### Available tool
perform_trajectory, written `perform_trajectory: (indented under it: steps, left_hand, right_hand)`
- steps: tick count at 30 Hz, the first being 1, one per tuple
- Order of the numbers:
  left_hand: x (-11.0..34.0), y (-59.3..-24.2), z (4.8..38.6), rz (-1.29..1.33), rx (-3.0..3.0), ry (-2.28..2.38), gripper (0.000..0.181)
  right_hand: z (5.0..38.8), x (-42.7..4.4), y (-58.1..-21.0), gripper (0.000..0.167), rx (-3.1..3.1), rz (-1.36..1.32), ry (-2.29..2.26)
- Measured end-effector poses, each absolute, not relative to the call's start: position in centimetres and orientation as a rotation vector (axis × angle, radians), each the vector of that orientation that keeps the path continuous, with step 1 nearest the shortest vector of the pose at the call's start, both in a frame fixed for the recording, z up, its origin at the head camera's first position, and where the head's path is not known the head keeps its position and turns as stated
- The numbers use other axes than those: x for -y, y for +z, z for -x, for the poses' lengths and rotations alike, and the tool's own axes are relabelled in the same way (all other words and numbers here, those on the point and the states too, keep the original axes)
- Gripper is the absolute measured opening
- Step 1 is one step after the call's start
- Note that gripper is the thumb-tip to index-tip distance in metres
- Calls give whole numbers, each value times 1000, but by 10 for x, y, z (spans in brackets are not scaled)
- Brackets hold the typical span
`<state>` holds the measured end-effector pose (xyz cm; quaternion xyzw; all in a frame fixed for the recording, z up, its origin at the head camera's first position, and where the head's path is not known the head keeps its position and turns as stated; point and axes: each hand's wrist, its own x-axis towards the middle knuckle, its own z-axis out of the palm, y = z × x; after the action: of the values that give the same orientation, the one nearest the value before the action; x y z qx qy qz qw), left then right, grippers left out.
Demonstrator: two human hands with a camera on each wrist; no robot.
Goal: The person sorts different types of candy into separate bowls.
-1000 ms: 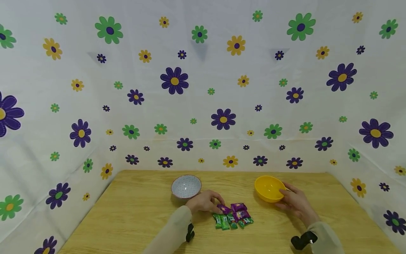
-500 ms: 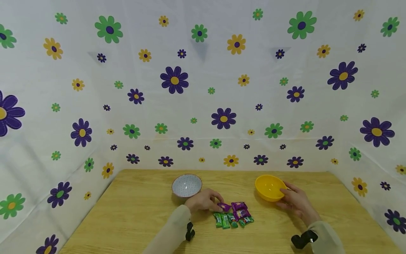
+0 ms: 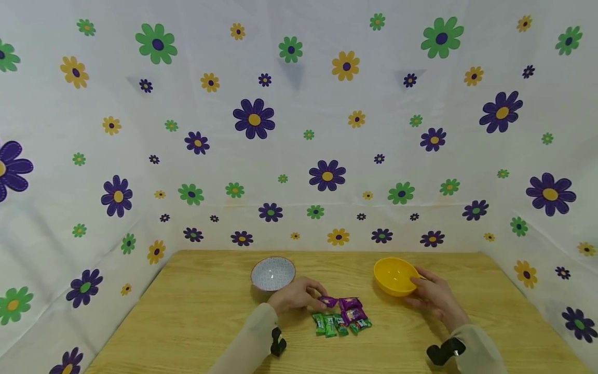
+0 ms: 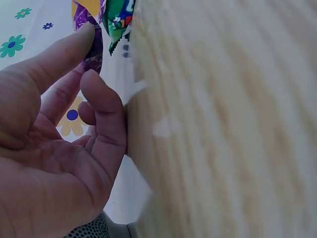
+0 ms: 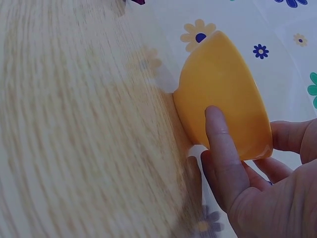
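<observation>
My left hand (image 3: 296, 295) pinches a purple-wrapped candy (image 3: 328, 301) between thumb and fingers, at the left of the candy group. In the left wrist view the same purple wrapper (image 4: 94, 47) shows at the fingertips of the hand (image 4: 64, 129). Two more purple candies (image 3: 354, 315) lie just right of it, and several green ones (image 3: 330, 325) lie nearer me. My right hand (image 3: 435, 298) grips the right rim of the yellow bowl (image 3: 394, 278). Seen from the right wrist, its fingers lie along the outside of the bowl (image 5: 223, 94), thumb at the rim.
A patterned grey-blue bowl (image 3: 273, 274) with a reddish rim stands behind my left hand. Both bowls are on the wooden table (image 3: 196, 311), toward its back edge. White cloth (image 3: 299, 93) with flower prints encloses the table at the back and sides.
The purple candy at my left fingertips has shifted slightly left and back, away from the green ones. My right hand keeps its grip on the yellow bowl, and the head view has moved slightly.
</observation>
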<state>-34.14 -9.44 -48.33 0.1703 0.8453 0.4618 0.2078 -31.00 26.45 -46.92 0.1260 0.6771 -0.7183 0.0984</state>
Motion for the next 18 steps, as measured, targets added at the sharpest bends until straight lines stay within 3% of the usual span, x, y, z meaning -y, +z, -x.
perform_trajectory:
  steps: [18]
  left_hand:
    - [90, -482, 337, -458, -2322, 1433, 21]
  right_hand:
    - [310, -261, -471, 63, -2031, -360, -2136]
